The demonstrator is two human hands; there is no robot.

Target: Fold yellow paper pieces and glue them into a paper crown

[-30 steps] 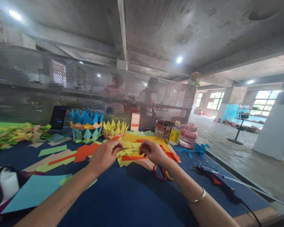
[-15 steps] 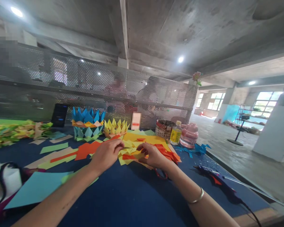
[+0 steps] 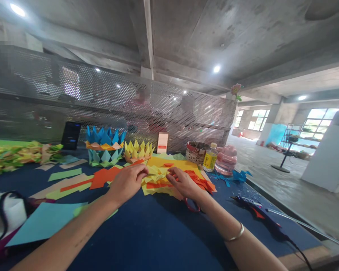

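Several folded yellow paper pieces point(image 3: 157, 173) lie in a pile in front of me, on a larger yellow-orange sheet point(image 3: 182, 162). My left hand point(image 3: 130, 180) is at the pile's left side, thumb and fingers closed at the edge of the folded yellow paper. From the right, my right hand point(image 3: 183, 182) has its fingers curled together on the pile's other edge. The fingers partly hide what they pinch. An orange paper strip point(image 3: 158, 185) rests below the pile. Orange folded pieces point(image 3: 200, 182) are beyond my right wrist, and red-handled scissors point(image 3: 192, 205) lie partly under that forearm.
A blue pointed paper crown point(image 3: 105, 137) and a yellow one point(image 3: 138, 151) stand at the back. To their right are a woven basket point(image 3: 196, 153), a yellow-labelled bottle point(image 3: 209, 159) and a pink jug point(image 3: 226, 161). A glue gun point(image 3: 250, 206) with a cord lies right.
My right hand's fingers have drawn closer together and shifted slightly up at the yellow pile. More of the orange strip and scissors handle shows. The left hand has barely moved.
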